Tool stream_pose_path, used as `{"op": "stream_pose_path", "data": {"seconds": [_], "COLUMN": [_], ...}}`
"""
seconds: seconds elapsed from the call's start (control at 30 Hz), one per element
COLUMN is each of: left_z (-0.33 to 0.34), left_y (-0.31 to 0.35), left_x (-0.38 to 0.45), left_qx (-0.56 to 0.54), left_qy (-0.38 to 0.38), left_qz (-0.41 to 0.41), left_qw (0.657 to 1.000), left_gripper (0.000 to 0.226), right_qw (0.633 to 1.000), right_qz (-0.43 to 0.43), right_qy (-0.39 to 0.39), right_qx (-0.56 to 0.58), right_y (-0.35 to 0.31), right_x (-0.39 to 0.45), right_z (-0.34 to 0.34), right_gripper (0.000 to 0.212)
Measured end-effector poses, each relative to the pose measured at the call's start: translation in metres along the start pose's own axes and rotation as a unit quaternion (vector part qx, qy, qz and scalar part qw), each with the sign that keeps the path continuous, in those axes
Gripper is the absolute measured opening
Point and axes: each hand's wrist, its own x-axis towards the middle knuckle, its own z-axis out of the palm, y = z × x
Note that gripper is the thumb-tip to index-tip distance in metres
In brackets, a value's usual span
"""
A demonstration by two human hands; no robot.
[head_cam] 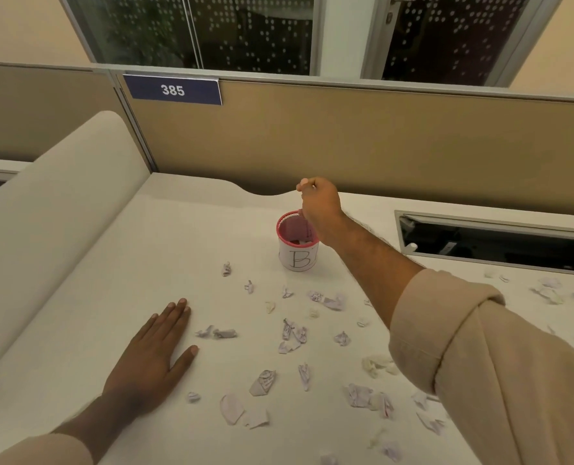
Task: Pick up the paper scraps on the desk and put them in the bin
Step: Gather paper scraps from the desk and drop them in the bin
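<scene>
The bin is a small white cup with a pink mesh rim and a "B" on its side, standing mid-desk. My right hand hovers just over its rim with the fingers curled downward, pinching a thin paper scrap that hangs into the opening. More scraps lie inside the bin. My left hand rests flat on the desk at the left, fingers straight, holding nothing. Several crumpled paper scraps are scattered over the desk in front of the bin and off to the right.
A tan cubicle partition with a "385" label closes the back of the desk. A curved divider runs along the left side. An open cable slot is cut into the desk at the right.
</scene>
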Motion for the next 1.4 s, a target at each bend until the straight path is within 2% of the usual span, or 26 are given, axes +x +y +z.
{"op": "stream_pose_path", "data": {"seconds": [0.23,0.6,0.73,0.8,0.9,1.03,1.1,1.17,1.2,1.23,1.3,1.33,1.4], "left_z": [0.003,0.003,0.002,0.001,0.001,0.002,0.003,0.003,0.004,0.004,0.003,0.003,0.002], "left_y": [-0.003,-0.003,-0.002,-0.001,-0.001,-0.002,-0.002,-0.002,-0.002,-0.002,-0.002,-0.002,-0.001], "left_x": [0.001,0.001,0.001,0.000,0.000,0.002,0.001,0.001,0.002,0.002,0.002,0.001,0.001], "left_qx": [0.004,0.004,-0.013,-0.014,-0.021,-0.027,-0.025,-0.022,-0.023,-0.026,-0.020,-0.017,-0.024], "left_qy": [0.001,0.005,0.009,0.009,0.011,0.016,0.017,0.017,0.018,0.020,0.020,0.020,0.022], "left_qz": [-0.003,-0.005,-0.004,-0.001,-0.001,-0.002,-0.001,-0.001,-0.001,-0.002,-0.001,0.001,0.003], "left_qw": [1.000,1.000,1.000,1.000,1.000,1.000,1.000,1.000,1.000,0.999,1.000,1.000,0.999], "left_gripper": [0.071,0.073,0.074,0.074,0.074,0.073,0.073,0.073,0.073,0.073,0.072,0.072,0.070], "right_qw": [0.997,0.991,0.990,0.991,0.993,0.991,0.997,0.996,0.985,0.961,0.892,0.860,0.820], "right_qz": [-0.055,-0.076,-0.072,-0.075,-0.083,-0.031,-0.024,-0.057,-0.079,-0.095,-0.129,-0.149,-0.187], "right_qy": [-0.044,-0.002,0.014,0.026,0.073,0.124,0.077,-0.036,-0.101,-0.161,-0.247,-0.261,-0.264], "right_qx": [-0.036,-0.113,-0.121,-0.107,-0.046,0.042,0.016,-0.051,-0.118,-0.202,-0.357,-0.413,-0.472], "right_y": [0.011,0.016,0.013,0.010,0.005,0.009,0.025,0.046,0.057,0.068,0.089,0.095,0.101], "right_x": [-0.002,-0.017,-0.027,-0.036,-0.049,-0.079,-0.106,-0.136,-0.149,-0.161,-0.174,-0.178,-0.187], "right_z": [0.002,0.006,0.004,0.003,-0.003,-0.001,0.015,0.034,0.044,0.052,0.065,0.071,0.080], "right_gripper": [0.017,0.019,0.012,0.010,0.019,0.025,0.020,0.010,0.005,0.018,0.042,0.047,0.048]}}
